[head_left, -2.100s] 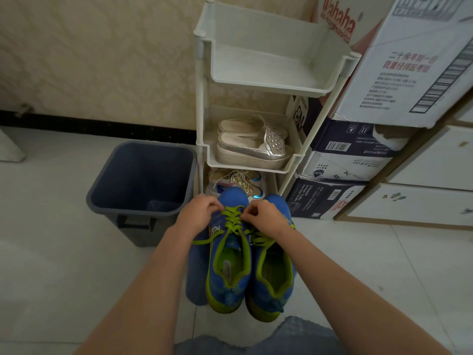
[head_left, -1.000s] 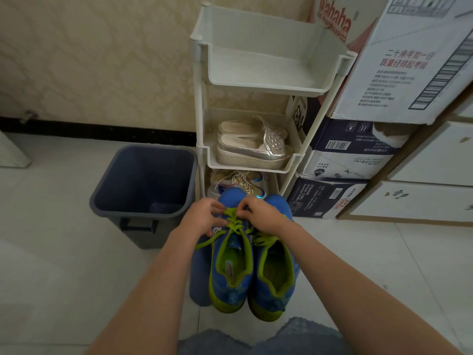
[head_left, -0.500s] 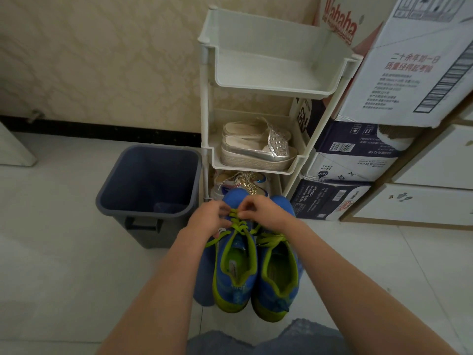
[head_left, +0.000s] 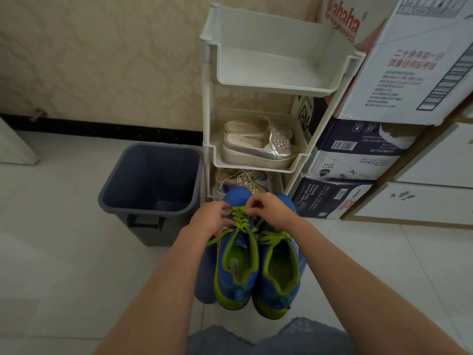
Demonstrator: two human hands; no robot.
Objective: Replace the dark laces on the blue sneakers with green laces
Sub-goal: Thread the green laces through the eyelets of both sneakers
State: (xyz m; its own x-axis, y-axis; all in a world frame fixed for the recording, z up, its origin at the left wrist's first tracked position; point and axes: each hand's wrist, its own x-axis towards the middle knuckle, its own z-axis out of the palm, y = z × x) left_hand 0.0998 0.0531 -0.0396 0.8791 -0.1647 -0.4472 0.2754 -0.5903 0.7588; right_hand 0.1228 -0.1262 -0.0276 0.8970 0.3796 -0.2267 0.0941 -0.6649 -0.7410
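Both hands are curled tight over the green lace [head_left: 240, 222]. The left hand [head_left: 211, 217] and right hand [head_left: 271, 208] each pinch it near the front eyelets of the left sneaker [head_left: 236, 278]. A loose end trails out under the left hand.

That blue shoe and the right sneaker [head_left: 281, 278] lie side by side, touching, just in front of the white rack [head_left: 207, 98]. Their toes point at the rack's bottom shelf and their heels point away from it, so the long axes run straight out from the rack.

The knuckles hide the fingertips and the foremost eyelets, and the right forearm covers part of the right sneaker's lacing. What the shoes rest on is hard to make out. A grey bin [head_left: 112, 190] stands beside the rack.
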